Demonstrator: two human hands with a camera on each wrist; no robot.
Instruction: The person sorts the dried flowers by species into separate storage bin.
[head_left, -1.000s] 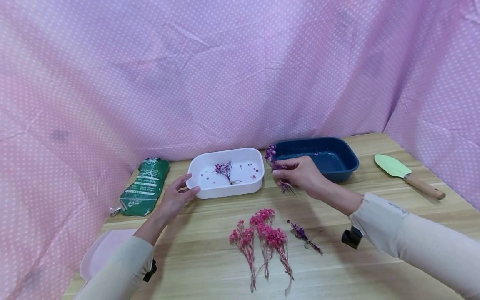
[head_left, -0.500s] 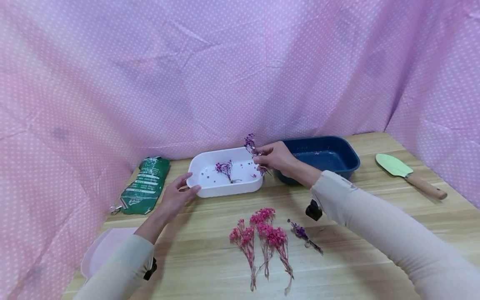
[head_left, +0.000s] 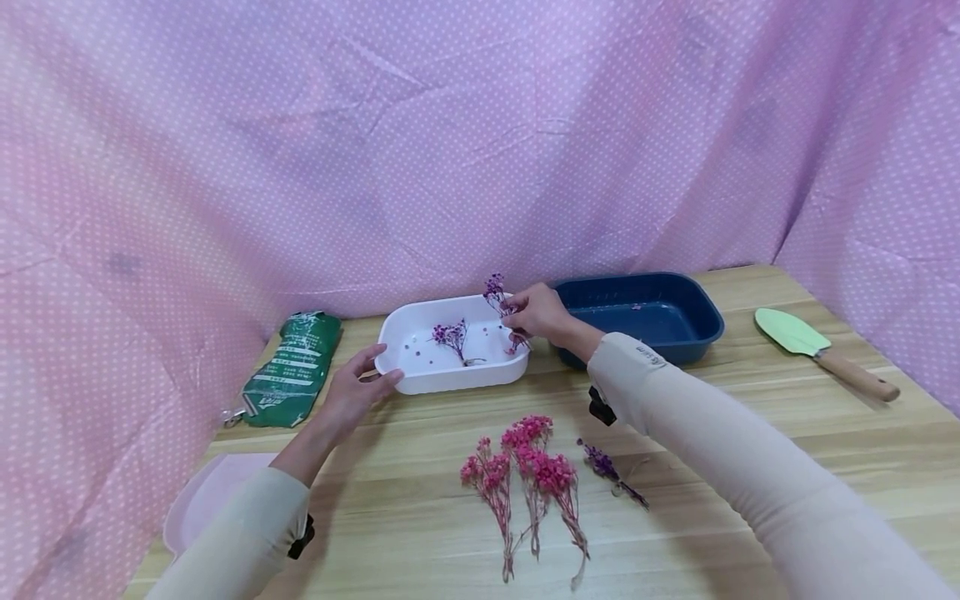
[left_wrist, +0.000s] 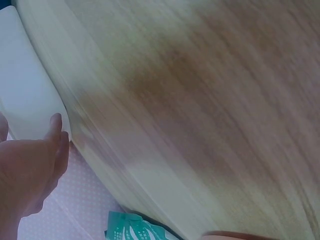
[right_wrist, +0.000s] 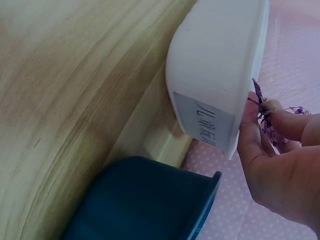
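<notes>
A white rectangular tub stands at the back of the table. My left hand holds its left end, thumb against the front wall and fingers at the rim. Over the tub's right end, my right hand pinches a sprig of purple dried flowers, heads up and stems down. The right wrist view shows the sprig between thumb and fingers, beside the tub's rim. Inside the tub lie another purple sprig and several loose petals. Pink dried flowers and one small purple bunch lie nearer me.
A dark blue tub stands right of the white one. Farther right lies a green trowel with a wooden handle. At the left are a green printed bag and a pale pink flat item. A dotted pink cloth hangs behind.
My right hand has moved left with the purple sprig, from in front of the dark blue tub to over the white tub's right end. My left hand has stayed in place.
</notes>
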